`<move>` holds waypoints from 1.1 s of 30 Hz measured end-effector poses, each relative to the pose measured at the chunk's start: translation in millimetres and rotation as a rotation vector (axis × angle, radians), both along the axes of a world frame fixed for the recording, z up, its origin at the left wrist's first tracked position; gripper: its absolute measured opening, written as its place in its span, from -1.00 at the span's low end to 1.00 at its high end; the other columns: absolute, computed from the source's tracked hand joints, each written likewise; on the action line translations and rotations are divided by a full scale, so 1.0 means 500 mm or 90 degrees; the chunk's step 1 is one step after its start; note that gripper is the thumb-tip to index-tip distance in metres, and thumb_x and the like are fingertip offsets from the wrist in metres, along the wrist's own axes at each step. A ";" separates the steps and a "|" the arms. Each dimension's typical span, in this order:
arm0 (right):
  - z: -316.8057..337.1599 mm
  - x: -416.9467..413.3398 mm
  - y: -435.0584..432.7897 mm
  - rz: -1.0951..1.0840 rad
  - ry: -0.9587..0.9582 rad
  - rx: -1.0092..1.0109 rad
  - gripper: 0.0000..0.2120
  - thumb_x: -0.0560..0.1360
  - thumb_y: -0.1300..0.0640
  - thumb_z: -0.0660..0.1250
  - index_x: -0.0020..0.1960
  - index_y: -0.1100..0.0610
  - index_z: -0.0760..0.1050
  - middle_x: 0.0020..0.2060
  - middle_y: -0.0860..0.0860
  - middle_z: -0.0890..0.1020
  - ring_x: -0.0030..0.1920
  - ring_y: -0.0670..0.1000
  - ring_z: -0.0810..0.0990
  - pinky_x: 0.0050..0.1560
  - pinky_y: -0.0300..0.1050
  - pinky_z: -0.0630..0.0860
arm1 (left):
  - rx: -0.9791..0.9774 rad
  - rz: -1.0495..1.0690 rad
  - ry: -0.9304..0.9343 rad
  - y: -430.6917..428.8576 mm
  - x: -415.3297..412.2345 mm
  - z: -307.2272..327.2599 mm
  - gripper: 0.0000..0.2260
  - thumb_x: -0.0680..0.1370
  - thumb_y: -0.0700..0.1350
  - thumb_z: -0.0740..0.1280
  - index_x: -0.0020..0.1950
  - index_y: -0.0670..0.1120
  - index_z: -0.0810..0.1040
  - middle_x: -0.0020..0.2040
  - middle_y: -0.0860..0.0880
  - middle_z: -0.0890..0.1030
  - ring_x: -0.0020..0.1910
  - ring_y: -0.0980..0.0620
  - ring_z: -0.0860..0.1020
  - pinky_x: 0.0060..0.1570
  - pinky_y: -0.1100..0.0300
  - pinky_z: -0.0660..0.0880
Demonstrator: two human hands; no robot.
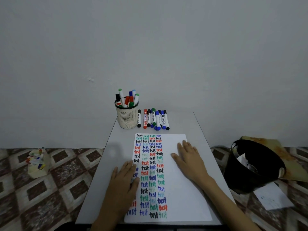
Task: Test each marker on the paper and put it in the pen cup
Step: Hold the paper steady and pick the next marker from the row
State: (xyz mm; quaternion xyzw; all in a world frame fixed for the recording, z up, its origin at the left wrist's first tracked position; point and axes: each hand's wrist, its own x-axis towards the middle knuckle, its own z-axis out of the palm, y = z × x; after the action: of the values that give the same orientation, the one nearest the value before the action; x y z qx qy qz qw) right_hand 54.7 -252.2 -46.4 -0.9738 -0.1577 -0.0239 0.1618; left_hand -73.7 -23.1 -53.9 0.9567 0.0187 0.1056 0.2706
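left hand (124, 182) hides left column of paper (183, 189) | labels on markers (153, 120) unreadable | forearms (230, 207) cut by bottom edge

Far end of the small grey desk (115, 147) is the crowded bit. The cream slotted plastic pen cup (127, 116) sits far left, its mouth packed with markers sticking up. Just right of it lies a row of loose capped markers (153, 120), mostly touching. A narrow bare strip separates those from the white sheet of paper (176, 164). The desk's left side and far right corner are bare. A black bucket (255, 165) crowds the floor on the right.
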 end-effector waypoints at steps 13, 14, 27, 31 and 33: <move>0.073 0.197 0.119 0.015 -0.026 -0.003 -0.59 0.61 0.06 0.12 0.44 0.10 0.31 0.41 0.08 0.38 0.35 0.14 0.35 0.29 0.11 0.31 | 0.088 -0.007 0.039 -0.006 -0.010 0.000 -0.30 0.36 0.44 -0.42 0.43 0.18 -0.21 0.46 0.24 -0.17 0.45 0.30 -0.22 0.41 0.17 -0.36; 0.066 0.204 0.122 0.005 -0.044 0.009 -0.65 0.59 0.07 0.15 0.35 0.11 0.41 0.32 0.08 0.47 0.27 0.12 0.41 0.23 0.07 0.33 | 0.085 -0.008 0.041 -0.006 -0.011 0.001 -0.29 0.34 0.45 -0.43 0.42 0.17 -0.21 0.46 0.25 -0.18 0.45 0.30 -0.23 0.41 0.16 -0.36; 0.050 0.198 0.073 -0.189 -0.221 0.535 -0.85 0.51 0.22 0.33 0.07 0.20 0.56 -0.06 0.10 0.59 -0.14 0.01 0.55 -0.17 -0.17 0.52 | 0.055 -0.006 0.036 -0.008 -0.010 0.004 -0.32 0.37 0.44 -0.34 0.43 0.18 -0.17 0.46 0.25 -0.15 0.45 0.30 -0.19 0.43 0.19 -0.33; 0.112 0.129 0.057 -0.183 -0.259 0.888 -0.92 0.55 0.21 0.31 0.00 0.07 0.54 -0.02 0.14 0.57 -0.14 0.06 0.61 -0.26 -0.10 0.61 | -0.062 0.003 -0.008 -0.006 -0.003 0.013 -0.27 0.39 0.46 -0.18 0.48 0.15 0.02 0.51 0.18 -0.01 0.47 0.27 -0.09 0.44 0.20 -0.21; 0.139 0.083 0.056 -0.148 -0.198 0.977 -0.93 0.57 0.18 0.31 -0.01 0.14 0.56 -0.09 0.20 0.58 -0.23 0.07 0.60 -0.35 -0.17 0.56 | -0.122 0.007 -0.031 -0.014 0.002 0.034 -0.27 0.40 0.45 -0.08 0.49 0.13 0.05 0.50 0.19 0.05 0.46 0.26 -0.02 0.44 0.17 -0.08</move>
State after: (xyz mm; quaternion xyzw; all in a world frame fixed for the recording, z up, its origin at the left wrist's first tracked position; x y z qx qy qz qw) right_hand 96.3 -224.0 23.1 -0.5859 -0.0150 -0.2788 0.7607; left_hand -72.6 -30.0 -36.8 0.9236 0.0271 0.1281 0.3604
